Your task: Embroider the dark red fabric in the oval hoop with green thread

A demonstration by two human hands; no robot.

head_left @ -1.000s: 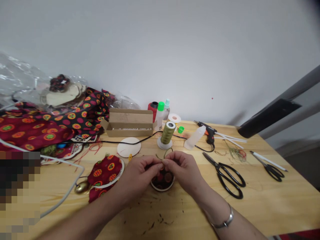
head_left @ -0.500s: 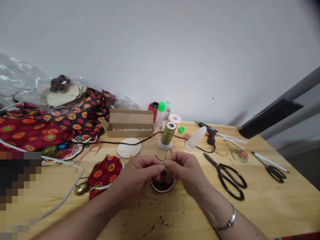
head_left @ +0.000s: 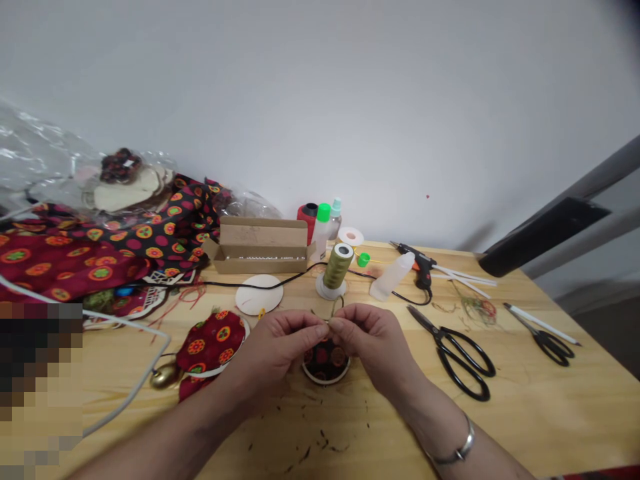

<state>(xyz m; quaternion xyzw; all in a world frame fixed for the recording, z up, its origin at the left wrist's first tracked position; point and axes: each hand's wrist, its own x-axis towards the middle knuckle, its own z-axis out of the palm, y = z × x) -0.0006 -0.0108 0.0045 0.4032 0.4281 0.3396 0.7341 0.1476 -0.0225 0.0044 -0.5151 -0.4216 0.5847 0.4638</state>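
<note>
Pinches thin olive cord (head_left: 333, 309) between left hand (head_left: 280, 343) and right hand (head_left: 374, 341), set close together at far edge of black patterned disc (head_left: 326, 364), presumably for fine control, with large scissors (head_left: 440, 332) on table (head_left: 525, 400) at right, probably for ready reach.

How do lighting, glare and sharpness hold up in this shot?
Head view: diffuse light, with a soft shadow on the wall beside the black cylinder; glints on the clear plastic and bracelet; pixelated lower-left corner; thin green cord too soft to trace between the fingers.
</note>
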